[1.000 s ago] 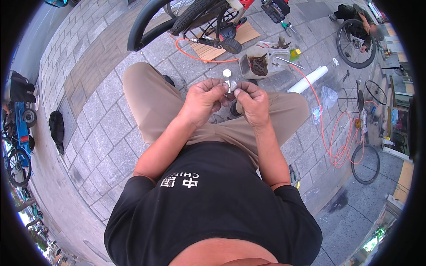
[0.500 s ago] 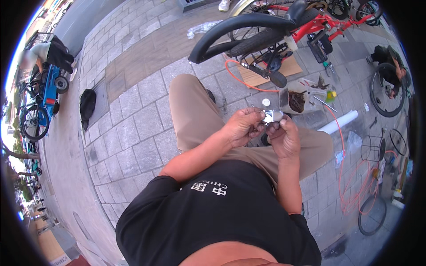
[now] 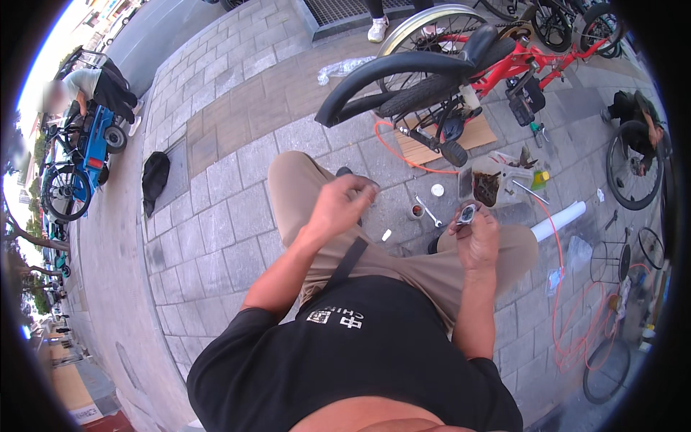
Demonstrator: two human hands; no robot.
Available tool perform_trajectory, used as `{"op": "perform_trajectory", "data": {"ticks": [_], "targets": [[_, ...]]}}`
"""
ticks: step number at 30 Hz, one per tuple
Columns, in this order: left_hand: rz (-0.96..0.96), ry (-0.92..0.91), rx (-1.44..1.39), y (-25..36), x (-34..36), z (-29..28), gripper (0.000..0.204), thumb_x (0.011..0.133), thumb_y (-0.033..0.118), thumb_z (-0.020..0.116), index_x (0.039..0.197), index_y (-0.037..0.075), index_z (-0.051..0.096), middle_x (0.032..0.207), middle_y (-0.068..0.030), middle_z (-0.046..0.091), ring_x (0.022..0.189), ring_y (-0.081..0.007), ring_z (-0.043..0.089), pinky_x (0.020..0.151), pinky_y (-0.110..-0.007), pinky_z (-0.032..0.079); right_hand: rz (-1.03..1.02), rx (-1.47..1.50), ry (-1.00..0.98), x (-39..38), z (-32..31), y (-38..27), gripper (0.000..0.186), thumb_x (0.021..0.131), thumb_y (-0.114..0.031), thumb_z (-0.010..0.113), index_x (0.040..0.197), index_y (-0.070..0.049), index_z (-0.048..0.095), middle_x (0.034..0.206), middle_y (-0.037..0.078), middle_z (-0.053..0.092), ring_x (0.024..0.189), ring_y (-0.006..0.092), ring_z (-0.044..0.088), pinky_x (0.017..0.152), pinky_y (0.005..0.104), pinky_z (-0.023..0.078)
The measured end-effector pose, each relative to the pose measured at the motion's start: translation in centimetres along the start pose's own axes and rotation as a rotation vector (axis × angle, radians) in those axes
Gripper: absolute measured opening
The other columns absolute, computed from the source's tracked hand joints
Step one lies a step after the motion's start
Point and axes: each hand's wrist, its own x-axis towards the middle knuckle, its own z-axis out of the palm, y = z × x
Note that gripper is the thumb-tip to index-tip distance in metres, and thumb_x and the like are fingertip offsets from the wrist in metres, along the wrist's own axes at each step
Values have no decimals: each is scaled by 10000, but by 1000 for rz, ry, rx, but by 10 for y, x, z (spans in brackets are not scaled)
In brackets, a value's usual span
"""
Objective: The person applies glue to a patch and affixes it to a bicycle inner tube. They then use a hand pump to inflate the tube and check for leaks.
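My right hand [image 3: 478, 241] is raised over my right thigh. Its thumb and fingers pinch a small oval patch [image 3: 467, 214], dark in the middle with a pale silvery surround. Away to the left, my left hand [image 3: 342, 207] hovers above my left knee with its fingers curled together; whether anything sits between the fingertips is hidden. On the paving between the hands are a small open tin [image 3: 417, 211], a wrench [image 3: 429, 212], a round white lid [image 3: 437, 190] and a small white scrap [image 3: 386, 235].
A red bicycle [image 3: 497, 68] lies ahead beside a cardboard sheet [image 3: 475, 144]. A box of dark bits [image 3: 486, 189], a white roll [image 3: 560, 221] and an orange hose [image 3: 558, 288] are to the right. A person holds a wheel [image 3: 635, 165] at the far right.
My hands have parted. The left one has swung left, off the foil-like piece, while the right keeps the patch, its dark centre now showing. The tin and wrench have come into sight.
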Motion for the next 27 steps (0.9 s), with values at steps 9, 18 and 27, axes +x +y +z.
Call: {"op": "perform_trajectory", "data": {"ticks": [9,18,27], "targets": [[461,632,64,61,51,-56,258,977,175,800,1180,25,744,1018,-38,754,803,-81,616,729,-256,516,-64,-992,-19,21,56,-49,280,883,-155,680,1014,84,743,812,79,731,696,100,643,659,312,540],[167,-54,-303,78,23,30,334,1006,230,775,1215,-27,729,979,-34,737,865,-87,654,784,-260,540,-101,-778,84,-2,81,-45,270,907,-152,730,1027,90,725,808,51,715,676,77,628,608,268,516],[178,-300,-273,41,20,32,466,1026,205,735,1400,-44,609,1145,-90,719,1002,-133,678,811,-284,560,90,-455,15,-5,63,-27,264,925,-128,699,1100,68,720,772,41,691,635,94,632,559,271,501]]}}
